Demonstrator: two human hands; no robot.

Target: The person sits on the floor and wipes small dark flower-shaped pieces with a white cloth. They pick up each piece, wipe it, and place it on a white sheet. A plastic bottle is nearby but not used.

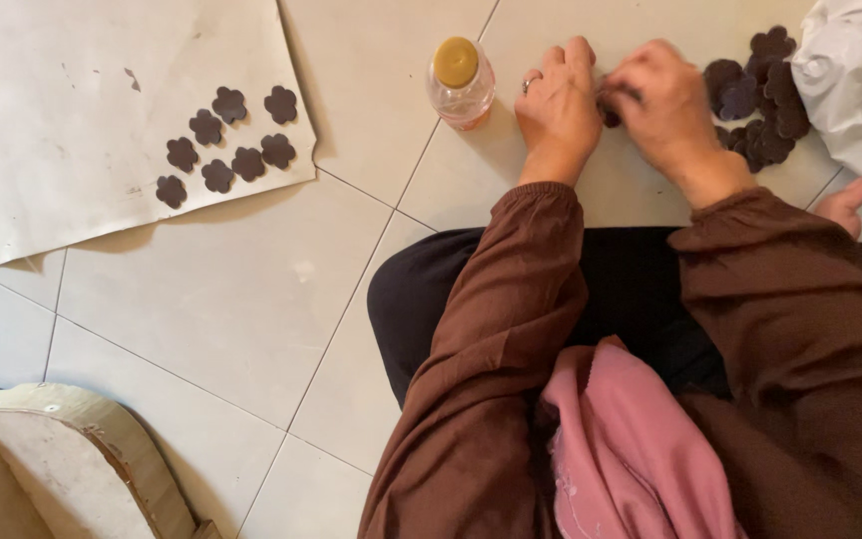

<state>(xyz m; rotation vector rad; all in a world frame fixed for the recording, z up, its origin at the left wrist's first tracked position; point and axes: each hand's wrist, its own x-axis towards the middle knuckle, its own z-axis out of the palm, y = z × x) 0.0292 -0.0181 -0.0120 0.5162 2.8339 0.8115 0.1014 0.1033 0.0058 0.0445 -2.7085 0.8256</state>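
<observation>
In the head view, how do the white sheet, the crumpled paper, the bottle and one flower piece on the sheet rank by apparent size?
1. White sheet
2. Crumpled paper, partly cut off by the frame
3. Bottle
4. Flower piece

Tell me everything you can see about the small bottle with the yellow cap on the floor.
The small clear plastic bottle with a yellow cap stands upright on the pale tiled floor, on a grout line. The round cap is shut. The body looks see-through with a pinkish tint; how full it is cannot be told. It stands just beside the left hand, seemingly not touching it.
</observation>
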